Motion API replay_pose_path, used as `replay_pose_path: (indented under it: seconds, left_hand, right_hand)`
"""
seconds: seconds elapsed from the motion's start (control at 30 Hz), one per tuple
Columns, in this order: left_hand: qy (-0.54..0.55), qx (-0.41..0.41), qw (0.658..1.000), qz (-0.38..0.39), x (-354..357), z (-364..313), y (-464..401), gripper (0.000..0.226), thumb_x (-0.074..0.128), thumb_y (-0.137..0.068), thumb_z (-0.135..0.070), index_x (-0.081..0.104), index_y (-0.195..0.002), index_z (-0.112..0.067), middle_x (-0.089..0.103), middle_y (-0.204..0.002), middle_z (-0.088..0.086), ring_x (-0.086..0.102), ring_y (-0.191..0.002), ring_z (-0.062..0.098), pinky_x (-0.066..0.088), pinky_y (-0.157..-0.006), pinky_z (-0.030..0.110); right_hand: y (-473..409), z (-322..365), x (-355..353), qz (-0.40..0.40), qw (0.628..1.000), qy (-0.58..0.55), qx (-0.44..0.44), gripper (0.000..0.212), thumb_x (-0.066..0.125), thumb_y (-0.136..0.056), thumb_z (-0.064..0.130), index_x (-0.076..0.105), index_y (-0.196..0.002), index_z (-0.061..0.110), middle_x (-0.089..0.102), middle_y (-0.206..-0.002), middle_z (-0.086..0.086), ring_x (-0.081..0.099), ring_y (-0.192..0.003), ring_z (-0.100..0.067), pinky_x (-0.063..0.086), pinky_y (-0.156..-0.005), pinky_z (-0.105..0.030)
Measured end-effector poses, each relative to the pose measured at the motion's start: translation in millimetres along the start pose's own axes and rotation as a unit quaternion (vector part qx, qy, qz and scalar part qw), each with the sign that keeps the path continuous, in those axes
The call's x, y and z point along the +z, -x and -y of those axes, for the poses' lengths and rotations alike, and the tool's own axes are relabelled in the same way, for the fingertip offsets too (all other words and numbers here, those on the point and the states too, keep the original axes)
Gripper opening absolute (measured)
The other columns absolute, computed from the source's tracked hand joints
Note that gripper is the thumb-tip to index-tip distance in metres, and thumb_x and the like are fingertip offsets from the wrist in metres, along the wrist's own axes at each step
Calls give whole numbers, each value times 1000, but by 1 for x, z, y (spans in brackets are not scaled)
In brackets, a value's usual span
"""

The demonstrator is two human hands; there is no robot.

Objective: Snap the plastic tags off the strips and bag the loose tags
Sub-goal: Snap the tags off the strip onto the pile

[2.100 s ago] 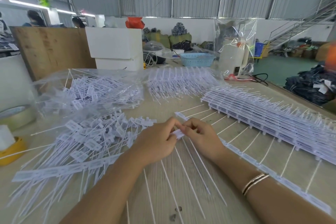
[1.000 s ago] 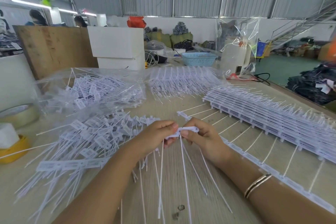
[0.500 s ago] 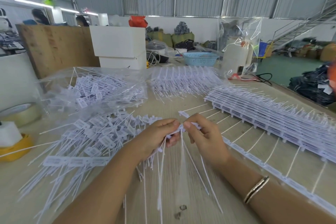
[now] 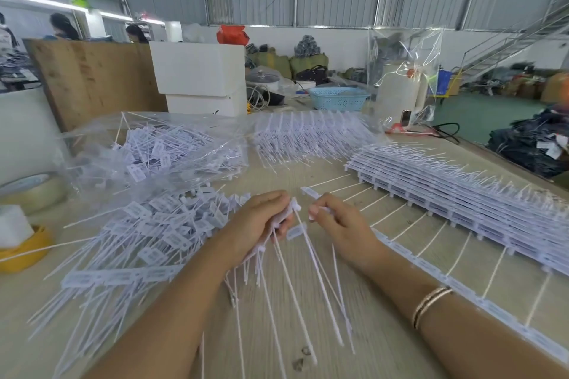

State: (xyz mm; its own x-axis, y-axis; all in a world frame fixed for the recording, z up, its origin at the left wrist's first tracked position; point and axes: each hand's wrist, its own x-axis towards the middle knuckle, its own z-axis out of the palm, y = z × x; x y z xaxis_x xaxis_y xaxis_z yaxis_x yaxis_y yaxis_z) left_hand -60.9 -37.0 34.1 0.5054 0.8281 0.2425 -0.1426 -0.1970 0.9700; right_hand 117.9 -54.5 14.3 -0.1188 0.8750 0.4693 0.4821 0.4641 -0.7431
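My left hand point(image 4: 261, 221) grips a bunch of snapped-off white tags point(image 4: 294, 208), their long thin tails fanning down over the table. My right hand point(image 4: 341, 224) pinches the near end of a long white strip point(image 4: 443, 281) that runs away to the lower right, just apart from the left hand. One loose tag point(image 4: 296, 231) hangs between the hands. A heap of loose tags point(image 4: 160, 224) lies on the left. A clear bag point(image 4: 154, 151) holding tags sits behind the heap.
A thick stack of whole strips point(image 4: 462, 194) lies along the right. More strips in clear plastic point(image 4: 308, 135) sit at the back. Tape rolls point(image 4: 30, 191) and a yellow holder point(image 4: 21, 252) stand at the far left. White boxes point(image 4: 200, 77) and a blue basket point(image 4: 338, 98) are behind.
The hands were together on one tag half a second ago. Now they have drawn apart, the tag has come off the strip, and the left hand holds the bunch.
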Motion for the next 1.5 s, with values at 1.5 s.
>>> replay_pose_path:
  seconds: [1.5]
  left_hand:
    - [-92, -42, 991, 82, -2, -11, 11, 33, 43, -89, -37, 56, -65, -19, 41, -52, -6, 36, -48, 7, 36, -55, 10]
  right_hand:
    - [11, 23, 7, 77, 942, -325, -29, 9, 48, -88, 2, 57, -87, -1, 63, -84, -33, 66, -72, -36, 56, -65, -34]
